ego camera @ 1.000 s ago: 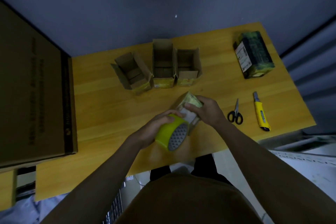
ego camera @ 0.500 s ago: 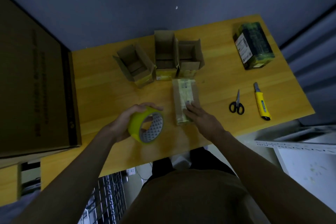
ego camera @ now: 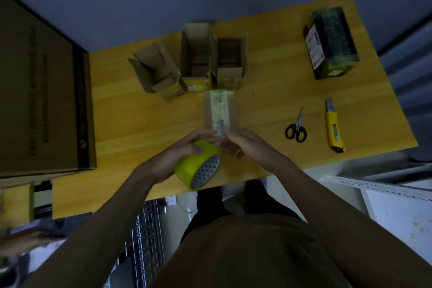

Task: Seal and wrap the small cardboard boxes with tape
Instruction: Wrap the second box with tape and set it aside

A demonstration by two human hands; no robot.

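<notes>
1. Left hand curled round a yellow-green tape roll, held tilted just above the near edge of the wooden surface.
2. Right hand beside it, fingertips pinching what looked like the tape's loose end; grip partly blurred.
3. Small closed box lying flat on the surface just beyond both hands, pale tape along its top.
4. Three open small boxes lined up behind it, flaps raised.
5. Scissors and a yellow utility knife lying to the right; a dark wrapped package at the far right corner.
6. Large cardboard carton at the left.
</notes>
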